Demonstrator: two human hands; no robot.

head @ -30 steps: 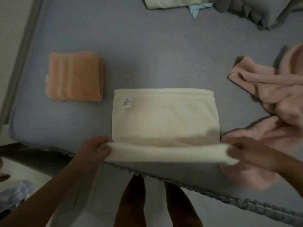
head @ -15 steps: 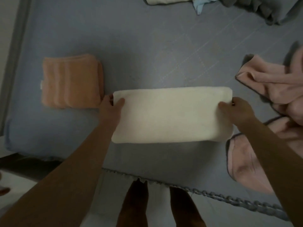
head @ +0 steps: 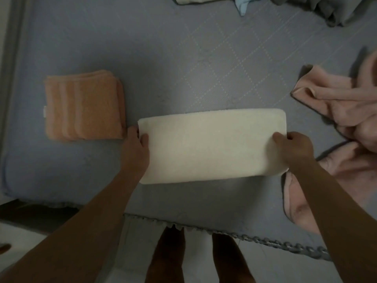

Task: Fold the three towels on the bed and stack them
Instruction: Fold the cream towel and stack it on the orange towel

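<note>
We see the cream towel [head: 212, 146] folded into a long band near the front edge of the bed [head: 163, 58]. The left hand [head: 135, 148] pinches its left end, thumb on top; the right hand [head: 291, 148] pinches its right end. The folded orange towel [head: 83, 105] lies just beside it toward the left edge; the crumpled pink towel [head: 336, 111] lies at the right edge.

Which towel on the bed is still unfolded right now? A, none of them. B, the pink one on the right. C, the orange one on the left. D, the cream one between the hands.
B: the pink towel lies crumpled at the right of the bed, while the orange towel sits in a neat folded block and the cream towel is a flat folded strip gripped at its ends by the left hand and right hand.
</note>
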